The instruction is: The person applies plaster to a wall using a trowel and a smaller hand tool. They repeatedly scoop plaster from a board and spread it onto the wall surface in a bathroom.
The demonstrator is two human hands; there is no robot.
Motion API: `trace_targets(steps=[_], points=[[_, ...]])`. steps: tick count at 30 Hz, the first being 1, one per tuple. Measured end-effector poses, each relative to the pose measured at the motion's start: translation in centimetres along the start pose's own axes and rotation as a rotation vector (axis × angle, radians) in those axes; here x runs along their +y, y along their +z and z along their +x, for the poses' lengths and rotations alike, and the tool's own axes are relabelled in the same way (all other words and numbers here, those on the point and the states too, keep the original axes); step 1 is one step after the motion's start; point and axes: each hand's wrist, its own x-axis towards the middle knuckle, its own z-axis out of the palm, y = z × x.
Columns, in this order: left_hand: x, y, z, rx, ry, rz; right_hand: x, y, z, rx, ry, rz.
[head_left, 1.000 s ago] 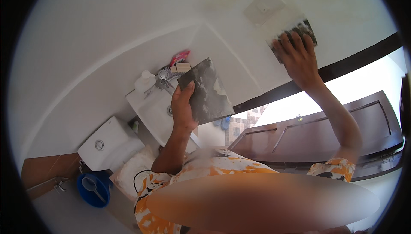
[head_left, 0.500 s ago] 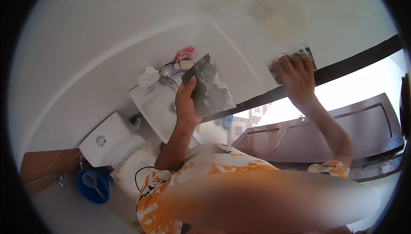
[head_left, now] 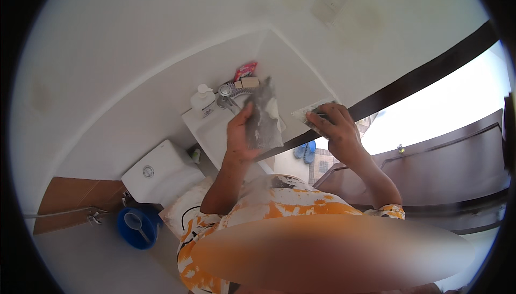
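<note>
My left hand (head_left: pixel 238 137) grips a flat grey putty plate (head_left: pixel 263 124) by its edge, thumb on the near face. White putty streaks that face, and a thicker ridge lies along its right side. The plate is tilted in front of the sink and smeared by motion. In my right hand (head_left: pixel 343 135) is a smaller flat putty scraper (head_left: pixel 303 112), pinched between thumb and fingers, with white paste on it. A small gap separates the scraper from the plate. Beyond both hands rises a white wall (head_left: pixel 301 52) with faint yellowish patches near a switch plate (head_left: pixel 332 1).
Left of the plate stands a white sink (head_left: pixel 201 127) with a tap (head_left: pixel 226 100), soap bottle (head_left: pixel 202 97) and pink packet (head_left: pixel 246 70). Lower left are a toilet tank (head_left: pixel 161 173) and blue bucket (head_left: pixel 134 235). A dark door frame (head_left: pixel 408 84) and brown door (head_left: pixel 446 159) flank the right.
My right hand has come off the wall with the scraper, moving left and down toward the plate. The plate has turned more edge-on. The whole view has shifted slightly.
</note>
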Motion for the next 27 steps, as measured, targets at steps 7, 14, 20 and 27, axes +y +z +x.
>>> trace_targets(steps=[7, 14, 20, 27], points=[[-4.3, -0.5, -2.5, -0.683, 0.955, 1.013, -1.8, 6.5, -4.4, 0.104, 1.27, 2.22], [-4.9, -1.5, -3.3, -0.88, 1.077, 1.755, 0.8, 3.6, -6.1, 0.349, 1.198, 2.115], [-9.7, -3.5, -3.6, 0.318, 0.407, 0.841, 1.7, 2.7, -9.5, 0.456, 0.451, 1.573], [-11.5, -2.8, -5.3, 0.418, 0.136, 0.439, 0.7, 4.0, -12.0, 0.061, -0.102, 0.595]])
